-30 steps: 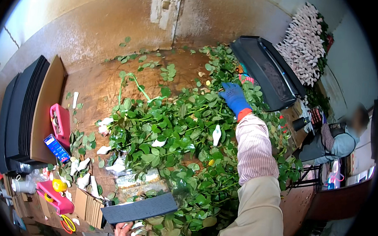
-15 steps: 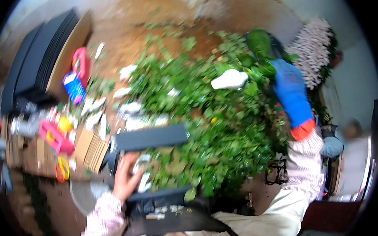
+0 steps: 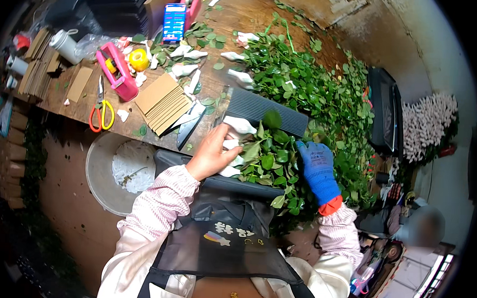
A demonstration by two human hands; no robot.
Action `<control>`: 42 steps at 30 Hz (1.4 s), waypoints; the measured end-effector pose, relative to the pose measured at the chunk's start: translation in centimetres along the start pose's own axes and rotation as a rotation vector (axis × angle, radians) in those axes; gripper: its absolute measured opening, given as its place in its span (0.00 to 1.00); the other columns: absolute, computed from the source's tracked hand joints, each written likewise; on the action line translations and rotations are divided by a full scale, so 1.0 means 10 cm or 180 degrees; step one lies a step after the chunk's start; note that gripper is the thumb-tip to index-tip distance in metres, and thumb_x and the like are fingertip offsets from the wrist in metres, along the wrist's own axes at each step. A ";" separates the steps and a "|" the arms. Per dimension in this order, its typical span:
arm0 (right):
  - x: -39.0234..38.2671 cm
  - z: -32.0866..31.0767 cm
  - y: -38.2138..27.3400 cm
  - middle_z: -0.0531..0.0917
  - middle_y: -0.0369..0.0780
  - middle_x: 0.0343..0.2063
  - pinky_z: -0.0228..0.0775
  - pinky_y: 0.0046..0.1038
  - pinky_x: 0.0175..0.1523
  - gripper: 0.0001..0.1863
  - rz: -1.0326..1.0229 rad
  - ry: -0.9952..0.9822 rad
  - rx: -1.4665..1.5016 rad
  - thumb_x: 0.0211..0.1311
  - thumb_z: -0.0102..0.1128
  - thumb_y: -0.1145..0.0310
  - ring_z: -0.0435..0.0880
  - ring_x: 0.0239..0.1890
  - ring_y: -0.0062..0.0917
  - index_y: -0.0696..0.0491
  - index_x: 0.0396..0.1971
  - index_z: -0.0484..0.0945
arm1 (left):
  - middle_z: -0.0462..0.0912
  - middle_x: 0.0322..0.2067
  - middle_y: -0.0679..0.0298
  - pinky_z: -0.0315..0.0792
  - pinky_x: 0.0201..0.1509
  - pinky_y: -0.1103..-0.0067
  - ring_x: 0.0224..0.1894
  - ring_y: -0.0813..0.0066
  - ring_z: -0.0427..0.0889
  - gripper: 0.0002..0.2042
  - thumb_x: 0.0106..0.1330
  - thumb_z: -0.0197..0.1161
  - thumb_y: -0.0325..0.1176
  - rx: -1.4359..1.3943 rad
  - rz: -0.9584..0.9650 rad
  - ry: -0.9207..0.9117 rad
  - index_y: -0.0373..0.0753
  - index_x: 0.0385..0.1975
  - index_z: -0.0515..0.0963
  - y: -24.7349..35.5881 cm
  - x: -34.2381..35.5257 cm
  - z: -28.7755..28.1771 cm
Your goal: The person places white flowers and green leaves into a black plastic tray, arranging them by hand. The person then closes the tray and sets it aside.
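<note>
Left hand (image 3: 212, 156) clamps white-wrapped stems (image 3: 233, 149) at counter (image 3: 63, 99) near edge; gloved right hand (image 3: 317, 169) cups leaves (image 3: 270, 164), steadying the bunch.

Left hand (image 3: 210, 157): bare, fingers curled forward, pink striped sleeve. Right hand (image 3: 317, 170): blue glove, fingers extended forward, palm down, orange cuff.

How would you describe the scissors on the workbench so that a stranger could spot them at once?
Start at the long wooden workbench and go to its near left edge, above the round grey tub on the floor. The scissors lie there beside a pink tape dispenser. Their orange and yellow handle loops set them apart from the brown cardboard pieces nearby.
</note>
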State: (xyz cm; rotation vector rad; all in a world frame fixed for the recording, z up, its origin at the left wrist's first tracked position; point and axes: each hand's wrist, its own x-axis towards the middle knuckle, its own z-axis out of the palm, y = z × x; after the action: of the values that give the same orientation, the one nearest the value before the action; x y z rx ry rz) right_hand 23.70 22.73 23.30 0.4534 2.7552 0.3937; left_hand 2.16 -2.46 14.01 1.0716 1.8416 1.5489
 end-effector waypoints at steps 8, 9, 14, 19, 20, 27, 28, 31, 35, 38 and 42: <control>-0.12 -1.01 -0.12 0.86 0.48 0.53 0.79 0.43 0.57 0.29 0.0037 0.0648 0.0639 0.66 0.65 0.68 0.86 0.50 0.45 0.46 0.68 0.77 | 0.80 0.43 0.52 0.79 0.49 0.66 0.46 0.56 0.83 0.21 0.62 0.71 0.29 0.0585 0.0172 0.0035 0.33 0.53 0.73 0.05 -0.05 -0.13; -0.11 -1.08 -0.27 0.87 0.48 0.52 0.79 0.42 0.56 0.28 0.0152 0.0864 0.0793 0.67 0.65 0.68 0.87 0.49 0.45 0.46 0.68 0.77 | 0.80 0.43 0.52 0.79 0.48 0.66 0.46 0.56 0.83 0.21 0.62 0.71 0.29 0.0650 0.0330 0.0069 0.33 0.53 0.73 0.05 -0.04 -0.14; 0.35 -0.71 -1.03 0.86 0.45 0.24 0.76 0.44 0.33 0.26 0.0302 0.0848 0.1621 0.66 0.71 0.49 0.87 0.27 0.43 0.43 0.60 0.82 | 0.78 0.45 0.55 0.78 0.46 0.68 0.46 0.56 0.82 0.20 0.64 0.71 0.28 0.0473 0.0433 -0.0197 0.34 0.54 0.74 0.12 0.05 -0.14; 0.56 -0.30 -0.98 0.88 0.42 0.25 0.74 0.48 0.32 0.11 0.0369 0.0619 0.1269 0.69 0.62 0.53 0.89 0.27 0.41 0.44 0.40 0.81 | 0.81 0.46 0.58 0.76 0.54 0.74 0.48 0.65 0.82 0.19 0.65 0.72 0.25 0.0468 0.0289 -0.0219 0.33 0.54 0.75 0.12 0.06 -0.12; 0.56 -0.37 -0.96 0.88 0.41 0.27 0.75 0.47 0.33 0.12 0.0237 0.0638 0.1340 0.69 0.62 0.53 0.89 0.29 0.41 0.45 0.42 0.81 | 0.82 0.45 0.59 0.77 0.51 0.75 0.46 0.70 0.82 0.19 0.67 0.72 0.26 0.0028 0.0122 -0.0155 0.33 0.55 0.74 0.02 0.03 -0.07; 0.64 -0.25 -0.88 0.87 0.39 0.26 0.76 0.45 0.32 0.13 -0.0203 0.0150 0.1434 0.69 0.63 0.53 0.89 0.30 0.39 0.47 0.42 0.79 | 0.86 0.38 0.58 0.76 0.42 0.74 0.37 0.71 0.83 0.11 0.82 0.60 0.35 -0.0146 -0.0310 0.0064 0.32 0.50 0.77 0.20 0.13 -0.03; 0.63 -0.23 -0.88 0.87 0.39 0.26 0.76 0.45 0.32 0.13 -0.0180 0.0226 0.1495 0.69 0.63 0.53 0.89 0.30 0.40 0.47 0.42 0.79 | 0.86 0.34 0.59 0.75 0.40 0.74 0.34 0.72 0.82 0.12 0.84 0.56 0.36 0.0201 -0.0389 0.0104 0.32 0.49 0.78 0.25 0.13 -0.06; 0.61 -0.19 -0.92 0.87 0.39 0.26 0.76 0.46 0.33 0.15 -0.0097 0.0448 0.1637 0.70 0.63 0.50 0.89 0.30 0.40 0.46 0.43 0.80 | 0.84 0.29 0.61 0.73 0.37 0.75 0.30 0.74 0.80 0.13 0.84 0.56 0.37 0.0196 -0.0285 0.0494 0.31 0.43 0.80 0.17 0.15 -0.01; 0.73 -0.14 -0.99 0.87 0.43 0.24 0.75 0.48 0.33 0.15 0.0080 0.0348 0.1637 0.70 0.63 0.51 0.88 0.28 0.41 0.47 0.44 0.81 | 0.78 0.25 0.63 0.68 0.34 0.75 0.28 0.78 0.71 0.15 0.84 0.56 0.34 0.0273 -0.0063 0.0653 0.30 0.33 0.77 0.07 0.06 -0.09; 0.72 -0.10 -0.99 0.87 0.43 0.23 0.75 0.48 0.33 0.14 0.0009 0.0493 0.1510 0.71 0.62 0.51 0.88 0.27 0.42 0.46 0.43 0.82 | 0.79 0.30 0.63 0.69 0.37 0.76 0.31 0.78 0.73 0.15 0.82 0.56 0.30 -0.0049 -0.0467 0.1243 0.32 0.29 0.75 -0.06 -0.12 -0.29; 0.62 -0.09 -0.92 0.85 0.44 0.23 0.75 0.49 0.34 0.15 0.0011 0.0743 0.1837 0.70 0.64 0.50 0.86 0.27 0.45 0.46 0.44 0.82 | 0.85 0.36 0.63 0.72 0.38 0.81 0.36 0.82 0.79 0.07 0.79 0.60 0.31 -0.0264 -0.0192 0.1701 0.33 0.42 0.79 -0.12 -0.16 -0.79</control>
State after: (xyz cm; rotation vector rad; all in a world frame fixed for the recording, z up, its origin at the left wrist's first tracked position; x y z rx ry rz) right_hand 15.39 16.29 19.57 0.5741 3.0711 -0.3911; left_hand -3.43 -8.35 14.44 0.5887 2.0932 1.9921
